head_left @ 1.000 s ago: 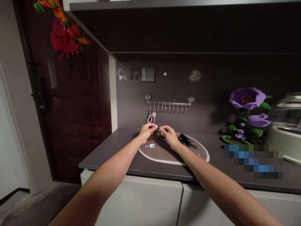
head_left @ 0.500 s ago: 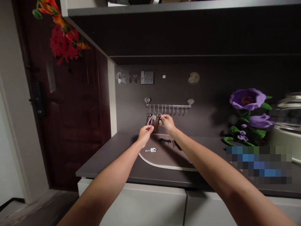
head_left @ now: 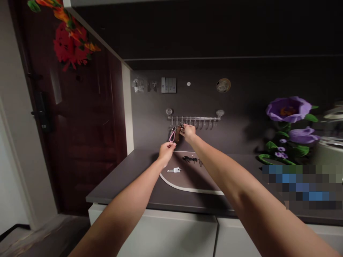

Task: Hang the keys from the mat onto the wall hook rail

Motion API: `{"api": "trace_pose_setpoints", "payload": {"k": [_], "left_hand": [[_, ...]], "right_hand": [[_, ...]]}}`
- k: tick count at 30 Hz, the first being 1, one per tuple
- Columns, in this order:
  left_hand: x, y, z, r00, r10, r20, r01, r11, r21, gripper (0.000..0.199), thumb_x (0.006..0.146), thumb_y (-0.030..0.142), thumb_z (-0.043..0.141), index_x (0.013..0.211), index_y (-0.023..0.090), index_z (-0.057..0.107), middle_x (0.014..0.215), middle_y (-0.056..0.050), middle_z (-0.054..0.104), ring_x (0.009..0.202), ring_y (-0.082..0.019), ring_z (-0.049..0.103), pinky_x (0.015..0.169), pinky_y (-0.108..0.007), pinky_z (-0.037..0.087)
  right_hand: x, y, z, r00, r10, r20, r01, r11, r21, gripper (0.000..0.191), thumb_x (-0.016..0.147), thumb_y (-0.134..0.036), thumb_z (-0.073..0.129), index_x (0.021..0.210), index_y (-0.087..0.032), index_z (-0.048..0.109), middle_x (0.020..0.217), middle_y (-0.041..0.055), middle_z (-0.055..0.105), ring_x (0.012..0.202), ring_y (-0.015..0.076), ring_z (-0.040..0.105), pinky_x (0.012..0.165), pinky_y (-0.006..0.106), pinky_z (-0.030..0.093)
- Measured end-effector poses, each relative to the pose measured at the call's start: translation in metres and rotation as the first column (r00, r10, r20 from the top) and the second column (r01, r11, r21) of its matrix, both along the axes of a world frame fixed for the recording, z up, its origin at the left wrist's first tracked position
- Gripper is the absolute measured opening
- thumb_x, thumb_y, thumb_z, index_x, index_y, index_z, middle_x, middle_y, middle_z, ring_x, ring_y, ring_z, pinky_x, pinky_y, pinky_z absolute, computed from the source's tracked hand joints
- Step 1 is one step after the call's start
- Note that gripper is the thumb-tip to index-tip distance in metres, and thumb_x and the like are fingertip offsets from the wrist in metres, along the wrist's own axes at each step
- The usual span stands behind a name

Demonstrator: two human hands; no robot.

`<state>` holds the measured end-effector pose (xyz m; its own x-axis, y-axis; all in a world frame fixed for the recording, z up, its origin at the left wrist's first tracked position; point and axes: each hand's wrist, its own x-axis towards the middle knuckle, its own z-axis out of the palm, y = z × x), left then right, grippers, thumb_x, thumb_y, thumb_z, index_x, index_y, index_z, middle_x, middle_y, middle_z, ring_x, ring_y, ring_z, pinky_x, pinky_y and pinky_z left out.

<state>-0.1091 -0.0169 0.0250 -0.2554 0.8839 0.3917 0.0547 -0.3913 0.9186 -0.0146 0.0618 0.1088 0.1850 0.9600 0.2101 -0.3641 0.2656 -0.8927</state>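
**A:** So where are the hands at right now?

**B:** Right hand (head_left: 189, 132) is up at a metal hook rail (head_left: 195, 117) stuck on the dark wall (head_left: 150, 107). Its grip is narrow, pinched on the ring of a bunch of keys (head_left: 179, 130), with a brown fob (head_left: 177, 136) hanging just below. The bunch sits right up against the hooks near the rail's left end, but I can't tell if the ring is actually on a hook.

**A:** And the other hand?

**B:** Left hand (head_left: 166, 151) is lower, just under the rail, with the grip closed up narrow. Can't tell if anything's in it. The closest thing to it is a pink loop strap (head_left: 172, 136) hanging from the rail right beside the brown fob.

**A:** Anything else on the desk?

**B:** Yeah, the desk (head_left: 128, 175) has an oval mat (head_left: 187, 189) with a white rim. A single key with a white tag (head_left: 174, 170) lies flat on it, and a black car key (head_left: 190, 159) sits just beyond that. Off to the right there's a purple fake flower (head_left: 288, 109), and a light switch (head_left: 168, 85) sits on the wall above the rail.
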Motion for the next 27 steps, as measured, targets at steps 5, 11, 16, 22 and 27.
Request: {"api": "trace_pose_setpoints", "payload": {"k": [5, 11, 16, 22, 27], "left_hand": [[0.0, 0.0, 0.001, 1.0, 0.0, -0.015, 0.0, 1.0, 0.0, 0.015, 0.07, 0.025, 0.056, 0.074, 0.012, 0.064, 0.065, -0.001, 0.059, 0.057, -0.008, 0.047, 0.057, -0.021, 0.036], [-0.001, -0.001, 0.0, 1.0, -0.01, -0.004, 0.01, 1.0, -0.004, 0.015, 0.071, 0.023, 0.055, 0.075, 0.012, 0.064, 0.065, -0.001, 0.06, 0.058, -0.009, 0.048, 0.059, -0.021, 0.037], [0.0, -0.004, 0.001, 0.999, -0.031, -0.011, 0.031, 0.999, -0.033, 0.013, 0.071, 0.023, 0.056, 0.073, 0.012, 0.064, 0.065, -0.001, 0.059, 0.059, -0.008, 0.048, 0.058, -0.021, 0.037], [-0.002, -0.004, -0.002, 0.986, -0.156, -0.059, 0.15, 0.984, -0.098, 0.011, 0.065, 0.023, 0.062, 0.07, 0.013, 0.063, 0.061, 0.0, 0.058, 0.055, -0.007, 0.046, 0.052, -0.019, 0.034], [-0.007, 0.001, -0.009, 0.944, -0.31, -0.112, 0.29, 0.943, -0.162, 0.019, 0.059, 0.027, 0.068, 0.071, 0.013, 0.063, 0.058, 0.001, 0.056, 0.051, -0.006, 0.045, 0.049, -0.019, 0.031]], "right_hand": [[0.002, 0.004, -0.005, 0.999, -0.013, 0.04, 0.014, 1.0, -0.023, 0.014, 0.079, -0.01, 0.041, 0.07, -0.017, 0.048, 0.053, -0.0051, 0.048, 0.047, 0.0049, 0.048, 0.056, 0.024, 0.051], [0.007, 0.004, -0.015, 0.996, -0.018, 0.089, 0.021, 0.999, -0.027, 0.012, 0.079, -0.012, 0.043, 0.07, -0.017, 0.048, 0.051, -0.0052, 0.047, 0.046, 0.0045, 0.047, 0.055, 0.023, 0.05], [0.01, 0.006, -0.019, 0.99, -0.026, 0.142, 0.025, 1.0, 0.008, 0.011, 0.078, -0.011, 0.044, 0.069, -0.017, 0.047, 0.053, -0.0053, 0.047, 0.045, 0.0041, 0.046, 0.054, 0.022, 0.05], [0.017, 0.007, -0.024, 0.977, 0.031, 0.21, -0.041, 0.998, 0.044, 0.012, 0.079, -0.012, 0.04, 0.07, -0.018, 0.045, 0.055, -0.0052, 0.045, 0.048, 0.0046, 0.047, 0.057, 0.025, 0.05], [0.025, -0.003, -0.028, 0.957, 0.011, 0.289, -0.023, 0.999, 0.039, 0.008, 0.077, -0.012, 0.041, 0.075, -0.019, 0.046, 0.065, -0.0031, 0.049, 0.054, 0.0054, 0.047, 0.061, 0.026, 0.05]]}}
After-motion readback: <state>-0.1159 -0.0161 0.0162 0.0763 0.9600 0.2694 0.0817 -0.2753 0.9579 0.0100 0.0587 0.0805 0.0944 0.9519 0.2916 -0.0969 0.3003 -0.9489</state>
